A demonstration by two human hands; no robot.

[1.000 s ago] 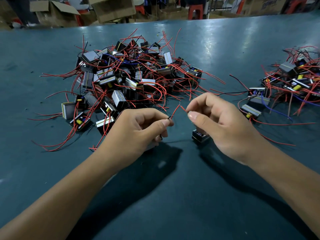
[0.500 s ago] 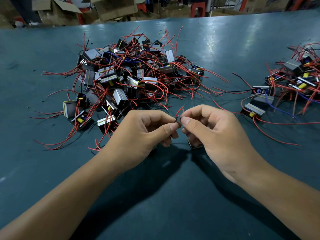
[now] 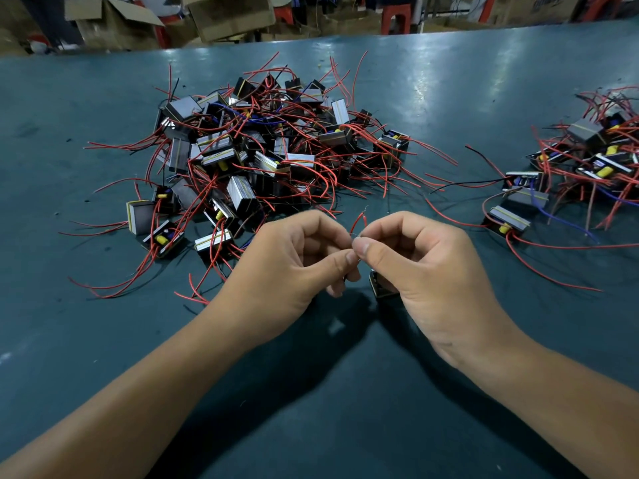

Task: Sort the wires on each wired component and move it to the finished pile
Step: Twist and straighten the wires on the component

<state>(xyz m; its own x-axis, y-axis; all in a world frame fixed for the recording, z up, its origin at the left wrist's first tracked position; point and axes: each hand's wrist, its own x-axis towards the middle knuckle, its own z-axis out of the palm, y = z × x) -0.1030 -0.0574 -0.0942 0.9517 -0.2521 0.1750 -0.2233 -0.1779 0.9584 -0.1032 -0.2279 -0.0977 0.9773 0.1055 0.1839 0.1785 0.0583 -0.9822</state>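
My left hand and my right hand meet thumb to thumb over the middle of the table, each pinching a thin red wire whose bare ends stick up between them. The wires belong to a small dark wired component that sits under my right hand, mostly hidden. A large tangled pile of components with red wires lies behind my hands, to the left. A smaller pile lies at the right edge.
The dark green table stretches in front of me. Loose red wires trail out from both piles toward my hands. Cardboard boxes and red stools stand beyond the table's far edge.
My hands have come together: a second ago they held the red wire ends apart, now the thumbs touch and the wire ends stand side by side.
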